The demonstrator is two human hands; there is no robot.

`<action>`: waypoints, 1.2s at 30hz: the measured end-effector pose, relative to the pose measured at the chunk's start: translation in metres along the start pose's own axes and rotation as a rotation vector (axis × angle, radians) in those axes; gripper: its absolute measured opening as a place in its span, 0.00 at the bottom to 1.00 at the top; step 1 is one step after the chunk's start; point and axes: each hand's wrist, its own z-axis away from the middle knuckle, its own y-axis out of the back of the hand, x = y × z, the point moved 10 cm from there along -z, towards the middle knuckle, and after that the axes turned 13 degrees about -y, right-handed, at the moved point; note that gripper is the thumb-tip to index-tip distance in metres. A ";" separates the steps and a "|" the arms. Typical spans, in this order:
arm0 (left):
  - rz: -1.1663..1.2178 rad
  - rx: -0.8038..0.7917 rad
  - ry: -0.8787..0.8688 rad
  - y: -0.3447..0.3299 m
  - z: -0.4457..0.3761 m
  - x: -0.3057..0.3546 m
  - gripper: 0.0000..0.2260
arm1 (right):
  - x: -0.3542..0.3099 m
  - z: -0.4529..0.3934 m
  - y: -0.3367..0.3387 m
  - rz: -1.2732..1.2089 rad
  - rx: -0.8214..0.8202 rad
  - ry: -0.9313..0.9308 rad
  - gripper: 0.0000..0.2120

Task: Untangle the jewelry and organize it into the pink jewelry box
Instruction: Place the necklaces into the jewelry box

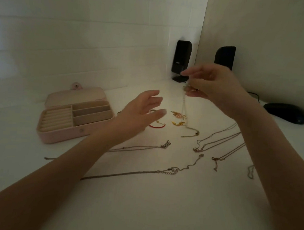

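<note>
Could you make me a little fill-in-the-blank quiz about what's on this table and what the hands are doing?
1. The pink jewelry box sits with its lid ____.
2. The right hand pinches a pale chain that hangs down toward the ____.
3. The left hand hovers with its fingers ____, holding nothing.
4. By the wall stand two black ____.

Missing words: open; table; spread; speakers
</note>
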 end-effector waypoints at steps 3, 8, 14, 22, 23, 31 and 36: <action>0.102 -0.064 0.027 -0.015 0.001 0.011 0.20 | -0.016 0.011 -0.039 -0.095 -0.156 0.048 0.11; 0.145 -0.022 0.011 -0.001 0.000 0.017 0.12 | -0.010 0.006 -0.045 -0.242 -0.092 0.044 0.10; -0.078 -0.032 0.045 0.052 0.000 0.015 0.10 | -0.010 -0.003 -0.022 -0.387 0.126 0.092 0.11; -0.116 0.180 0.067 0.161 0.035 0.007 0.07 | -0.040 -0.038 -0.089 -0.590 -0.026 0.093 0.11; -0.112 0.205 0.090 0.169 0.037 0.005 0.07 | -0.046 -0.041 -0.106 -0.570 -0.062 0.097 0.11; -0.268 0.060 0.181 0.160 0.043 -0.001 0.04 | -0.072 -0.047 -0.193 -0.377 -0.304 0.139 0.10; -0.487 -0.007 0.221 0.167 0.046 -0.008 0.09 | -0.061 -0.033 -0.214 -0.209 -0.404 0.112 0.10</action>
